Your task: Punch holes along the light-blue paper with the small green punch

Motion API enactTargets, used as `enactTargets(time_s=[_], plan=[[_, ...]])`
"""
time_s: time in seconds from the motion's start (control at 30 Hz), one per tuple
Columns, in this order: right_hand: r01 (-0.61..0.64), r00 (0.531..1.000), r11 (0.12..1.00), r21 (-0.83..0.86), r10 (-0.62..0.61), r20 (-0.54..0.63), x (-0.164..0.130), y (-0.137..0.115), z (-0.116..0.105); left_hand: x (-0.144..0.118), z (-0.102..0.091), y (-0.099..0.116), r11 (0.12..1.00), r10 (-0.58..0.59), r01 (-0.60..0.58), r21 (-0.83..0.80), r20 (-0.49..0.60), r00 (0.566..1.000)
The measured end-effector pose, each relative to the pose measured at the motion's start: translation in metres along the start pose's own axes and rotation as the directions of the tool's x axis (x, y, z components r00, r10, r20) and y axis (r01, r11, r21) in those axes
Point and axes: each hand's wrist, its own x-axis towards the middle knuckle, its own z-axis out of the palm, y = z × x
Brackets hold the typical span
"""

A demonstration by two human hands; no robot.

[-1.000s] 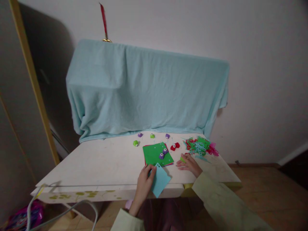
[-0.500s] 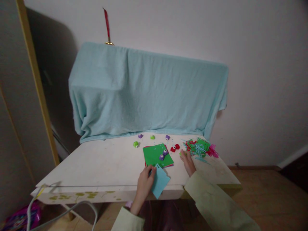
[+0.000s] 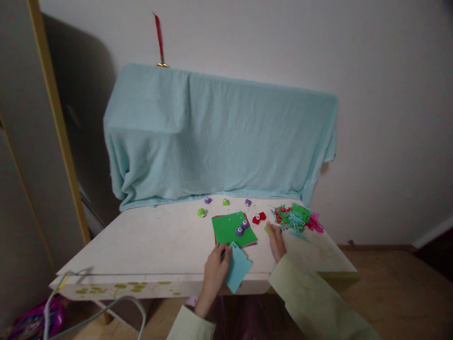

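A pale blue cloth (image 3: 219, 137) drapes a bulky shape against the wall, its hem lying on the back of a white table (image 3: 148, 245). Toward the right of the table lies a stack of paper with a green sheet (image 3: 231, 229) on top, and two purple punches (image 3: 242, 228) sit on it. To the right of the stack is a heap of paper scraps (image 3: 295, 218) in green, red, pink and blue. A red punch (image 3: 258, 217) lies between stack and heap, and small green and purple punches stand in a row near the cloth's hem. At the near edge the left hand (image 3: 215, 269) pinches a blue sheet (image 3: 238, 267) at its left side, thumb on top; the sheet lies tilted, its lower corner past the table edge and its upper corner touching the green sheet. The right hand (image 3: 276, 241) lies fingers forward just beside the stack, fingertips at a small green punch (image 3: 266, 228); whether it grips the punch I cannot tell.
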Motion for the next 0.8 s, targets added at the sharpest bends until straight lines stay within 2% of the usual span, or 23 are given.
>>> enactTargets(time_s=[0.1, 0.2, 0.27, 0.37, 0.47, 0.57, 0.63, 0.7, 0.73, 0.8], plan=[[0.022, 0.988, 0.998, -0.059, -0.031, -0.154, -0.003, -0.007, -0.011, -0.001, 0.0, 0.0, 1.0, -0.01, 0.01, 0.017, -0.002, 1.0], [0.049, 0.986, 0.997, -0.055, -0.057, -0.155, -0.017, -0.013, -0.008, -0.001, 0.0, 0.001, 1.0, -0.006, 0.006, 0.023, -0.004, 1.0], [0.058, 0.996, 0.998, -0.022, -0.06, -0.072, -0.029, -0.014, -0.001, -0.002, -0.001, 0.001, 1.0, 0.01, -0.01, 0.016, 0.003, 1.0], [0.074, 0.99, 0.997, -0.031, -0.069, 0.121, -0.048, -0.014, 0.008, -0.003, -0.003, 0.003, 0.998, 0.055, -0.055, -0.005, 0.026, 0.998], [0.1, 0.937, 0.994, -0.052, -0.077, 0.342, -0.065, -0.013, 0.014, -0.005, -0.009, 0.006, 0.993, 0.119, -0.115, -0.039, 0.103, 0.988], [0.019, 0.865, 0.999, -0.026, -0.004, 0.501, -0.076, -0.012, 0.017, -0.007, -0.015, 0.01, 0.988, 0.136, -0.12, -0.102, 0.175, 0.975], [-0.074, 0.83, 0.997, -0.02, 0.073, 0.553, -0.079, -0.012, 0.019, -0.007, -0.019, 0.012, 0.983, 0.12, -0.088, -0.159, 0.202, 0.972], [-0.133, 0.816, 0.991, -0.028, 0.125, 0.564, -0.078, -0.012, 0.019, -0.007, -0.021, 0.014, 0.976, 0.096, -0.051, -0.21, 0.21, 0.973], [-0.14, 0.819, 0.99, -0.028, 0.132, 0.558, -0.076, -0.012, 0.018, -0.006, -0.022, 0.014, 0.971, 0.077, -0.029, -0.236, 0.197, 0.977], [-0.114, 0.854, 0.993, 0.006, 0.095, 0.512, -0.073, -0.013, 0.016, -0.005, -0.022, 0.015, 0.95, 0.024, 0.029, -0.31, 0.167, 0.986]])
